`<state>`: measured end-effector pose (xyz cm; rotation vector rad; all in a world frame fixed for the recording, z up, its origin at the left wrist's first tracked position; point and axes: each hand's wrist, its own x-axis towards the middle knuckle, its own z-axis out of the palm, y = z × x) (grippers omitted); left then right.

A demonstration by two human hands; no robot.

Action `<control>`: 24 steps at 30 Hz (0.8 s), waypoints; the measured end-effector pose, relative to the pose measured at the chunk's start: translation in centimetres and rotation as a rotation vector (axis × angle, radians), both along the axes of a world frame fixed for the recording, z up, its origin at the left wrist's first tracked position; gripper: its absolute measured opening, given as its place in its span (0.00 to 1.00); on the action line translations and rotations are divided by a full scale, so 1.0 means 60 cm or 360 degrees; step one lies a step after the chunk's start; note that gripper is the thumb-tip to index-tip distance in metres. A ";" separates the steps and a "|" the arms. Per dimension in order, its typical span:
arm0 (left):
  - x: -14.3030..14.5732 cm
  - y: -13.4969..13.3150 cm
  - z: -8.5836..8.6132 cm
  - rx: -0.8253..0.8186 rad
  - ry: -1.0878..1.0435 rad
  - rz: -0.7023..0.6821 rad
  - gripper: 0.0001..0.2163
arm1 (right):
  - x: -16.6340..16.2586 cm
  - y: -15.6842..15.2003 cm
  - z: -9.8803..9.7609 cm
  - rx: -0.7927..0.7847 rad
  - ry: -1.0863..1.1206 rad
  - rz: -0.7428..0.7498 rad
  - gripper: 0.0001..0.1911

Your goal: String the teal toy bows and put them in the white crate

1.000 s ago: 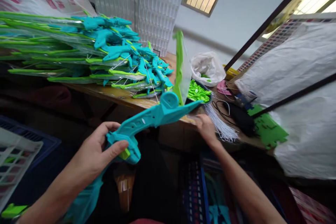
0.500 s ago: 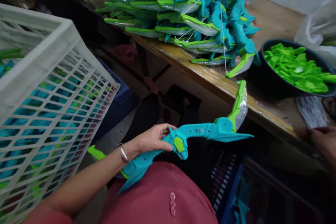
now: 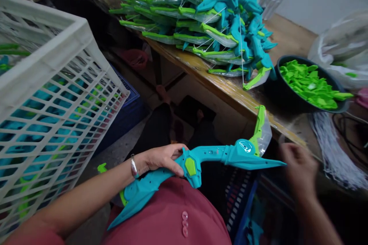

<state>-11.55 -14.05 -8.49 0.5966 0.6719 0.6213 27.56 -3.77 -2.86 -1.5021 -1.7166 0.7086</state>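
My left hand (image 3: 163, 160) is wrapped round the middle of a teal toy bow (image 3: 209, 154), held across my lap. The bow has a lime-green hexagonal piece at its centre and green limb ends with clear plastic; no string is seen running between its ends. Close to the bow's right tip is my right hand (image 3: 300, 168), blurred, its fingers pinched together. A faint pale strand shows by those fingers, seemingly a white string. On the bench to the right hangs a bundle of white strings (image 3: 330, 149).
Strung toy bows (image 3: 230, 40) lie piled on the wooden bench (image 3: 224, 88). A black bucket (image 3: 276, 95) of small green parts stands beside them. At left is a white plastic crate (image 3: 86, 57) with more bows; blue crates (image 3: 126, 115) sit lower down.
My right hand has come leftward from the string bundle at the right edge to near the bow's right end. My left hand still grips the bow, which sits slightly lower in view.
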 end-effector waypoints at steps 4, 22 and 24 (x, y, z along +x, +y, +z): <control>0.022 0.005 -0.015 -0.0107 -0.0075 -0.0100 0.27 | -0.161 -0.176 -0.080 -0.0418 0.0196 0.0344 0.17; 0.063 -0.007 -0.015 0.0245 0.0052 -0.0752 0.32 | -0.314 -0.160 -0.109 -0.1854 0.1801 0.0299 0.18; 0.060 -0.009 -0.016 0.0211 0.0035 -0.0739 0.32 | -0.312 -0.141 -0.116 -0.1827 0.1925 0.0234 0.19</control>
